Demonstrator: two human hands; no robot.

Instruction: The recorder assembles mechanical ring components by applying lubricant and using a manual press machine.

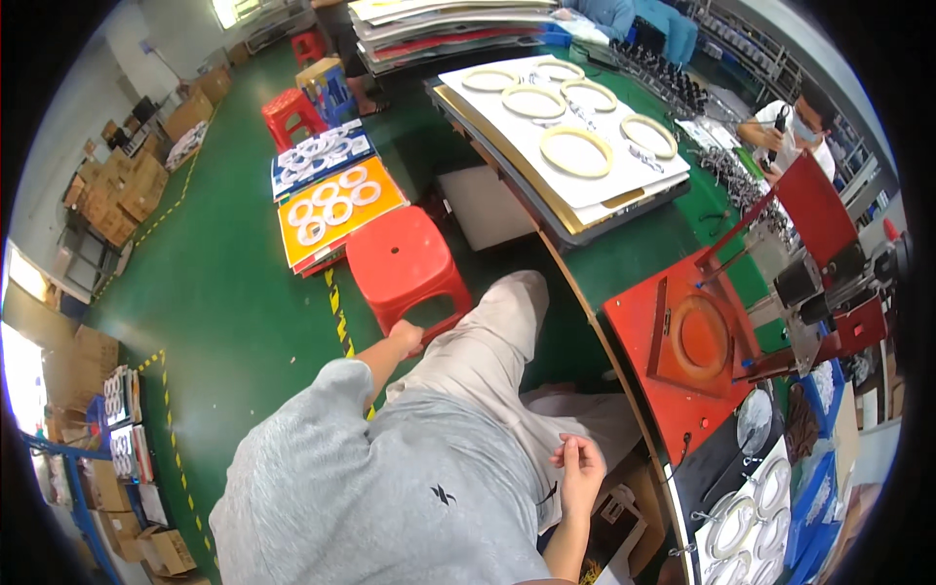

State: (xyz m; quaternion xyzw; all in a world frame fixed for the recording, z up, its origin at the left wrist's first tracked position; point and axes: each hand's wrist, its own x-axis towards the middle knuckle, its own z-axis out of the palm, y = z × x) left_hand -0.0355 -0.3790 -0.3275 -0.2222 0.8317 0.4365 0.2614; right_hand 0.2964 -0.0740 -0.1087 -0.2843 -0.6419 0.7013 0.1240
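Observation:
My left hand (408,337) reaches down beside my leg and is closed on the near side of a red plastic stool (398,252). The stool has a small hole in its square seat. Over my lap, near the workbench edge, my right hand (582,468) is raised with thumb and fingers drawn together. Whether anything lies in that pinch is too small to make out. To its right on the bench stands a red fixture (663,341) with a round, tan ring (700,337) set in it.
Cream rings (576,152) lie on stacked white boards (507,127) ahead. Beyond the stool are an orange board (292,229) bearing white rings and another red stool (292,114). More rings (731,526) lie at the bench's near right. A person (801,132) works across the bench.

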